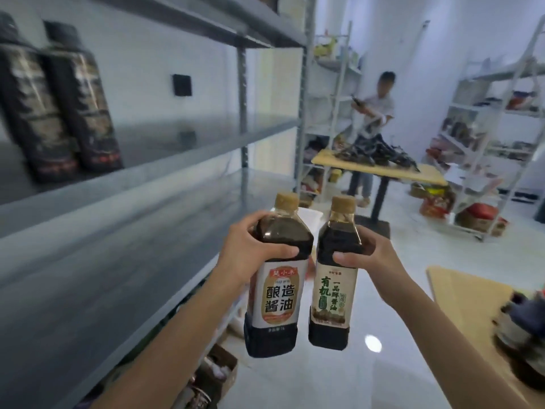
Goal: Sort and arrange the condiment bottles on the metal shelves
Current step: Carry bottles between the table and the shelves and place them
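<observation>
My left hand (250, 249) grips a dark soy sauce bottle with a white and orange label (274, 293) around its shoulder. My right hand (368, 255) grips a slimmer dark bottle with a green-lettered label (333, 290) the same way. Both bottles are upright, side by side in the air, tan caps up, just right of the grey metal shelves (124, 202). Two tall black bottles (56, 101) stand together at the left end of an upper shelf. The shelf level nearest my hands is bare.
A person stands at a wooden table (380, 169) piled with dark items at the back. White racks with goods line the far wall and the right side (483, 149). A wooden tabletop (472, 293) with a dark object is at right. A cardboard box (218, 370) sits on the floor.
</observation>
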The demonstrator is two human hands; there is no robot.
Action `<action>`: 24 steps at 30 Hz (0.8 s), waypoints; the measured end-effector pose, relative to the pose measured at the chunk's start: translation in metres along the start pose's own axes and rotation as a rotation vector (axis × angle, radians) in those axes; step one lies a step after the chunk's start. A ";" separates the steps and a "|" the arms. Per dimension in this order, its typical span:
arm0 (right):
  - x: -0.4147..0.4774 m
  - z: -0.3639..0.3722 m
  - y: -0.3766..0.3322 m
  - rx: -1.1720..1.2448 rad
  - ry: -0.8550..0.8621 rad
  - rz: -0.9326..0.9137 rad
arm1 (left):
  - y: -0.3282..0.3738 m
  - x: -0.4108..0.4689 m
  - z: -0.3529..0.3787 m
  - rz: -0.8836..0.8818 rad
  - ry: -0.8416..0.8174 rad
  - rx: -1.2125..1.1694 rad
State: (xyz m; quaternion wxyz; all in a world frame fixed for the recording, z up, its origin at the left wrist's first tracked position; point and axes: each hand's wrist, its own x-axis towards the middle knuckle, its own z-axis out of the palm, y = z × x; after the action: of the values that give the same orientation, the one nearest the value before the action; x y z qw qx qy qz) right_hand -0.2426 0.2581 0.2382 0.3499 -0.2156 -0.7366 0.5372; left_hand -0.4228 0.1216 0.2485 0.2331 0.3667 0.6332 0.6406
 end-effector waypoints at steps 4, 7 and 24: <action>0.076 -0.006 0.009 0.041 -0.158 -0.096 | 0.007 0.043 0.007 0.051 0.151 0.056; 0.132 -0.010 0.008 0.054 -0.266 -0.159 | 0.019 0.073 0.012 0.093 0.290 0.084; 0.355 0.087 -0.100 0.270 -0.700 -0.604 | 0.149 0.158 -0.053 0.431 0.834 0.365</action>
State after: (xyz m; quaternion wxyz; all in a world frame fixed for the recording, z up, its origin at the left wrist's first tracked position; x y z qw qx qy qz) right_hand -0.5371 0.4155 0.4178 0.2463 0.2490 -0.7633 0.5428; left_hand -0.5367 0.1945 0.4263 -0.2452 0.2364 0.6840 0.6450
